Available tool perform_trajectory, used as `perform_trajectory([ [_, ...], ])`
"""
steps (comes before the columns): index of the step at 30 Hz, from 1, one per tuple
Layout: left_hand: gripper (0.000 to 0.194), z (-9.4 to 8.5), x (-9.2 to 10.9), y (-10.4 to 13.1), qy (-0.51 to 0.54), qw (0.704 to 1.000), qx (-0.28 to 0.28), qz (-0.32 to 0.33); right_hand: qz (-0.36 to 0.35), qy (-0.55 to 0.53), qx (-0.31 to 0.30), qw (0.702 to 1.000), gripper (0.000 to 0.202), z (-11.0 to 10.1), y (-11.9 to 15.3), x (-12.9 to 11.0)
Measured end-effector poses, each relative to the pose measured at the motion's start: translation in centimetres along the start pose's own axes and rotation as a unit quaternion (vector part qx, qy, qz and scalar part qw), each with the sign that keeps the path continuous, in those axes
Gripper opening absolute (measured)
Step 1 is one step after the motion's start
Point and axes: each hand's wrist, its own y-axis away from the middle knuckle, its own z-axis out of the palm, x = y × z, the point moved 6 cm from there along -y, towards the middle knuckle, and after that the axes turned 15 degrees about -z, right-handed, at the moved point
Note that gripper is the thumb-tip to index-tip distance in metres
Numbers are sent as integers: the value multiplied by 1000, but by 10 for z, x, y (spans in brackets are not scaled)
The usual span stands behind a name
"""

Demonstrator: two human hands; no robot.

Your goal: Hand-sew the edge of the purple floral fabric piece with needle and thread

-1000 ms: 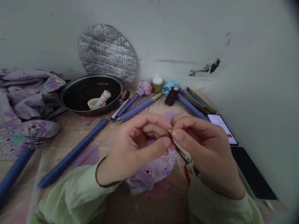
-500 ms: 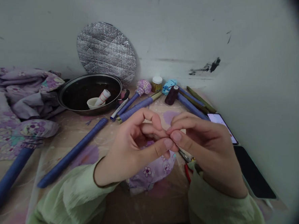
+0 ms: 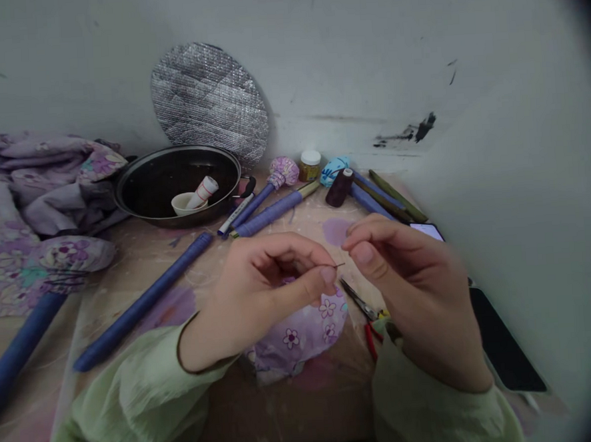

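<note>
Between the thumb and forefinger of my left hand (image 3: 270, 296) is a thin dark sliver, like a needle (image 3: 340, 265), its tip pointing right. Just to the right, my right hand (image 3: 414, 280) has its thumb and forefinger close together; whatever they hold, if anything, is too small to make out. A small gap separates the two hands. Below them lies a purple flowered cloth (image 3: 297, 341), partly covered by my left hand. Scissors or pliers with red and yellow handles (image 3: 364, 303) rest beside the cloth, partly behind my right wrist.
A black pan (image 3: 148, 220) holds a white cup and a roll. Blue wrapped rods (image 3: 150, 296) lie around the table. Near the wall stand a jar (image 3: 310, 166) and a dark thread spool (image 3: 339, 188). Phones (image 3: 503, 342) are at right, bunched fabric (image 3: 52, 176) at left.
My hands, whose fingertips were touching, have moved apart. The thin dark sliver now shows at my left fingertips, and more of the tool below is visible.
</note>
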Motion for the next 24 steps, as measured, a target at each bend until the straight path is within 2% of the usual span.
perform_trajectory([
  [5, 6, -1, 0, 0, 17, 1000, 2, -18, -9, -22, -30, 999, 9, 4, -1, -3],
  [10, 6, -1, -1, 0, 22, 999, 0, -30, -21, -35, -30, 999, 12, 7, 0, -4],
  [20, 4, -4, -2, 0, 14, 1000, 13, -25, -71, 45, -50, 995, 17, 5, -3, -11],
  [24, 6, -2, -3, -1, 8, 1000, 1, -29, -71, 62, -56, 994, 11, 4, -4, -11],
])
